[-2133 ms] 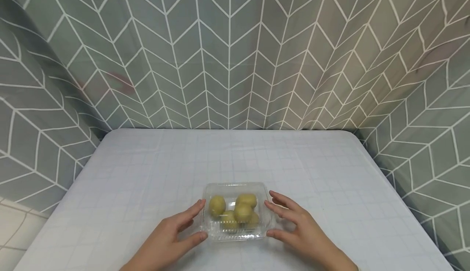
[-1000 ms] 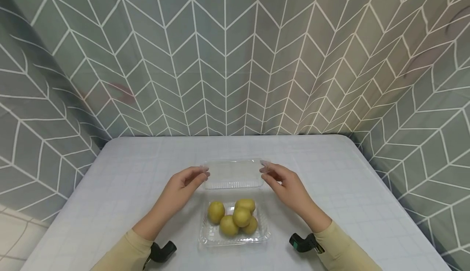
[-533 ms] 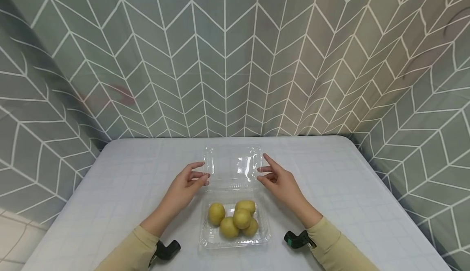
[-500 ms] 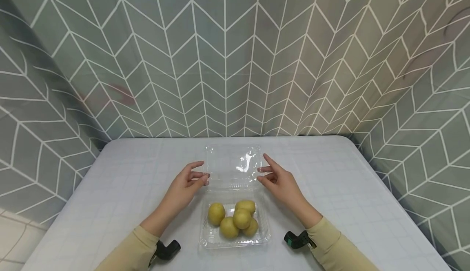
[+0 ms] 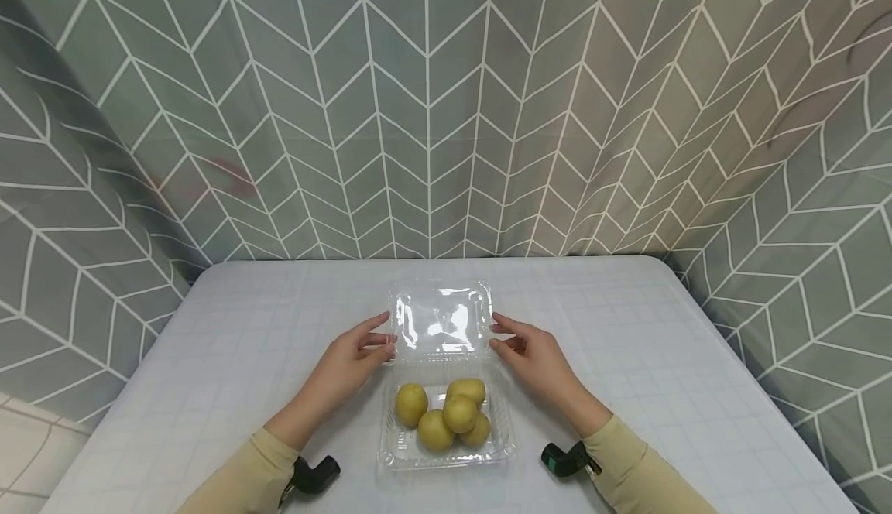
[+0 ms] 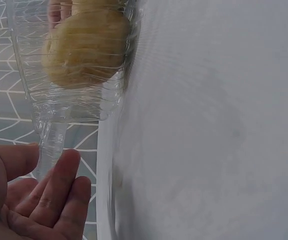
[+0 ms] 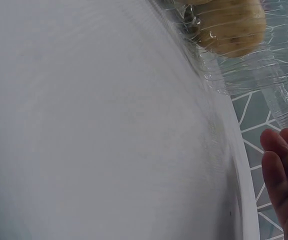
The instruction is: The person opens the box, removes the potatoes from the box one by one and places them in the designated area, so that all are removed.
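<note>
There was the clear lid [image 5: 437,314], tipped back beyond the tray [image 5: 390,446] of yellow produce [image 5: 460,413] on the desk [image 5: 592,305], your left grip [image 5: 351,363] and right grip [image 5: 538,353] loosely parted at its side edges, clenching nothing, and it looked light, slick, flimsy, best held gently there.

The rounded, olive-yellow potato-like items [image 5: 435,430] are unpatterned; the rectangular clear plastic tray [image 5: 446,463] is colourless, as is its flat plastic lid [image 5: 439,313], streaked with white glints; the white cloth-covered table [image 5: 613,344] carries a faint bluish grid. The hanging grey-green fabric curtain [image 5: 404,111] bears white herringbone lines; the long fabric sleeves [image 5: 247,471] are plain beige.
</note>
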A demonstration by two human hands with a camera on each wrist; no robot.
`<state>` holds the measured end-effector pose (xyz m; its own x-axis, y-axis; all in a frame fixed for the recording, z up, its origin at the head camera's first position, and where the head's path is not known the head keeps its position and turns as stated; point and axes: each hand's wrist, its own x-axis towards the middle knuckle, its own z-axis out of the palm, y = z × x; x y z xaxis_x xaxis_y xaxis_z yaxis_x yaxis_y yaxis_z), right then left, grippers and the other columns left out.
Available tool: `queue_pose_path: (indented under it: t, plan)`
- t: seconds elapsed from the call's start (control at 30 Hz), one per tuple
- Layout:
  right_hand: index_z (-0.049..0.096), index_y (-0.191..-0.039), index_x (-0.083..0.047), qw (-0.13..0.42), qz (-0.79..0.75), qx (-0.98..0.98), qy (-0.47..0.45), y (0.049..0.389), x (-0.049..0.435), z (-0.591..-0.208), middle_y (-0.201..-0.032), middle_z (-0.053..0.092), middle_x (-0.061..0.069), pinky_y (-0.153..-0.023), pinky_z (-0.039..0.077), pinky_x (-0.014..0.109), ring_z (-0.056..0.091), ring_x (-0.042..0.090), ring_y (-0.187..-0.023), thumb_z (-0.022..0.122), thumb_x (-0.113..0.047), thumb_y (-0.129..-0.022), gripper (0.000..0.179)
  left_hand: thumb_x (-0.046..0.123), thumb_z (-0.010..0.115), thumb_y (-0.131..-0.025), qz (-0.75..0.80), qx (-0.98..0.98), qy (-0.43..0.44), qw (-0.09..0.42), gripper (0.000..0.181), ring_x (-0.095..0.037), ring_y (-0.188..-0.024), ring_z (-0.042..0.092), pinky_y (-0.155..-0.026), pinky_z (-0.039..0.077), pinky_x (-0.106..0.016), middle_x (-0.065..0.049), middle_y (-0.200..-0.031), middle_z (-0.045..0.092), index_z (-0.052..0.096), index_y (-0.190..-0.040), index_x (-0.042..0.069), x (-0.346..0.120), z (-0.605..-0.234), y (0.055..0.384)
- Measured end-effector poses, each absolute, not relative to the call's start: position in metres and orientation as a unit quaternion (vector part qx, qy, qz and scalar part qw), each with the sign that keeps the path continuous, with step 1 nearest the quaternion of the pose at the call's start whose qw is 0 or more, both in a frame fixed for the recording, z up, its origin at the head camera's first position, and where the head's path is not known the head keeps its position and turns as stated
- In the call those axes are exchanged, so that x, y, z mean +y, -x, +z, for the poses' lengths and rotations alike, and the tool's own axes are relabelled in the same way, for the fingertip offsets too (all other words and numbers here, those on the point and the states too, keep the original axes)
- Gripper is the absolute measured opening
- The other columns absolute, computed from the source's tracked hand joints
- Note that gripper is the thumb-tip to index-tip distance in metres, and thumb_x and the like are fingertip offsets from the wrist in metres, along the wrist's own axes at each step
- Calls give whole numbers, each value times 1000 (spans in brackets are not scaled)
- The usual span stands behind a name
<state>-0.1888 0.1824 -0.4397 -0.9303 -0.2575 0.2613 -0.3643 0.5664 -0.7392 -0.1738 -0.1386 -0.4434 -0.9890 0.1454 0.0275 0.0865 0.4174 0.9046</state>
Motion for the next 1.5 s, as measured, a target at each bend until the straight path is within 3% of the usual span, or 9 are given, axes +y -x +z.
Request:
queue_pose_path:
  t: [0.27, 0.47, 0.67, 0.97, 1.1, 1.23, 1.5]
  plan:
    - [66, -130, -9, 35, 422, -891, -164, 186, 185, -442, -120, 68, 0, -80, 53, 32, 67, 9, -89, 69, -23, -95, 38, 19, 68, -96, 506, 858, -83, 25, 55, -14, -89, 70, -84, 54, -34, -8, -114, 70, 49, -145, 3, -138, -446, 174]
    - [68, -128, -11, 20, 415, -897, -154, 185, 186, -443, -120, 68, -1, -80, 54, 35, 67, 10, -91, 67, -25, -96, 35, 25, 66, -97, 488, 869, -75, 31, 52, -16, -93, 69, -87, 53, -39, -5, -110, 70, 53, -141, 2, -138, -446, 173]
    - [68, -128, -12, 16, 413, -898, -153, 185, 186, -445, -121, 68, -1, -83, 54, 36, 68, 12, -94, 65, -25, -97, 34, 28, 66, -97, 498, 864, -70, 41, 54, -11, -88, 68, -86, 53, -37, -2, -105, 70, 53, -141, 0, -138, -450, 173]
    - [66, -131, -12, 20, 412, -897, -160, 183, 186, -445, -122, 68, 0, -80, 54, 35, 68, 11, -91, 66, -28, -97, 38, 24, 67, -96, 499, 863, -67, 42, 54, -13, -90, 69, -85, 54, -35, -5, -114, 69, 50, -144, 6, -139, -449, 169]
    - [65, -132, -11, 24, 411, -895, -169, 182, 187, -444, -121, 68, 1, -81, 54, 34, 68, 10, -91, 66, -28, -97, 39, 26, 68, -95, 493, 866, -64, 47, 54, -14, -91, 69, -75, 56, -32, -5, -119, 68, 51, -144, 10, -143, -444, 161]
    - [65, -132, -12, 22, 411, -895, -173, 181, 187, -444, -122, 68, 0, -81, 53, 34, 68, 9, -91, 65, -30, -97, 39, 28, 69, -94, 492, 865, -77, 64, 48, -15, -90, 67, -66, 55, -30, -5, -117, 67, 57, -138, 13, -152, -440, 150]
    - [65, -133, -12, 17, 408, -898, -167, 179, 187, -443, -123, 67, 1, -81, 53, 34, 68, 10, -92, 66, -28, -97, 39, 33, 67, -96, 501, 849, -118, 122, 48, -20, -85, 66, -64, 54, -33, -6, -113, 64, 57, -138, 12, -162, -439, 128]
